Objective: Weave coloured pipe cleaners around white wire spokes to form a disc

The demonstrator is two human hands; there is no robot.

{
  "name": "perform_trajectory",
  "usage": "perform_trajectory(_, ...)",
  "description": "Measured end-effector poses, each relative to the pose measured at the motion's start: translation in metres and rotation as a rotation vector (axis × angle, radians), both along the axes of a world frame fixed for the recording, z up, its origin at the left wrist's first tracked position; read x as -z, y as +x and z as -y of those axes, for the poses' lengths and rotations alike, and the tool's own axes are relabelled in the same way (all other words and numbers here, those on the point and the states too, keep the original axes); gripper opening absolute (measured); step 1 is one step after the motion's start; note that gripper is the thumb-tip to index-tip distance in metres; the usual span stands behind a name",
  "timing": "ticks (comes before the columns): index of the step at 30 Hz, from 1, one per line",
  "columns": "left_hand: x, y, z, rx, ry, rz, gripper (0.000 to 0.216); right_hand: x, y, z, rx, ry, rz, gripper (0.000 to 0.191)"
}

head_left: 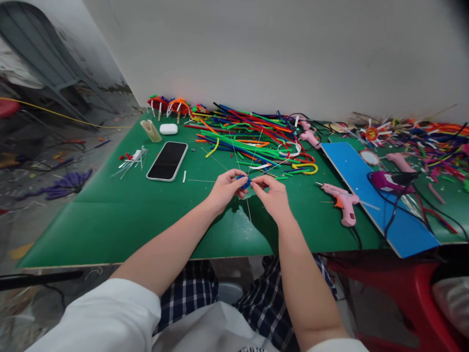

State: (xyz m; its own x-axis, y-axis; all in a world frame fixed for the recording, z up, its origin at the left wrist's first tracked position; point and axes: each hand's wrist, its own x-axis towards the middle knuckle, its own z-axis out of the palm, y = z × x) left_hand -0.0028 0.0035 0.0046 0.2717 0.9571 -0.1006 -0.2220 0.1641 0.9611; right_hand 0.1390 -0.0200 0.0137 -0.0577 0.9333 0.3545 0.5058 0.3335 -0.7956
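Both hands meet over the middle of the green table. My left hand and my right hand pinch a small blue pipe-cleaner piece between their fingertips. Thin wires stick out from it, up toward the pile and down toward me. Just beyond the hands lies a big heap of coloured pipe cleaners.
A black phone lies left of the hands, with a white earbud case behind it. A pink glue gun rests to the right beside a blue board. More glue guns and craft scraps crowd the far right.
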Motion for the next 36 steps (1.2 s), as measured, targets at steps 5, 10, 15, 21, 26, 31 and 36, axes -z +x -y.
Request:
perform_trajectory(5,0.0,0.001,0.0,-0.036,0.025,-0.029,0.026,0.002,-0.003,-0.001,-0.043,-0.137,-0.156,0.016)
perform_trajectory(10,0.002,0.001,0.0,-0.062,0.05,-0.034,0.025,0.004,-0.004,-0.002,-0.079,-0.195,-0.261,0.017)
perform_trajectory(15,0.001,0.001,0.0,-0.117,0.095,-0.066,0.025,0.005,-0.006,-0.002,-0.107,-0.245,-0.349,0.019)
perform_trajectory(21,-0.002,0.001,0.0,-0.171,0.128,-0.173,0.024,0.005,-0.01,-0.002,-0.06,-0.283,-0.384,0.026)
perform_trajectory(26,0.001,0.004,0.0,-0.15,0.158,-0.157,0.027,0.006,-0.011,-0.004,-0.008,-0.26,-0.395,0.028)
perform_trajectory(31,0.0,0.005,0.001,-0.094,0.112,-0.113,0.029,0.009,-0.01,-0.006,0.049,-0.249,-0.388,0.03)
perform_trajectory(36,-0.001,0.003,0.002,-0.079,0.115,-0.16,0.026,0.01,-0.01,-0.006,0.047,-0.244,-0.383,0.028)
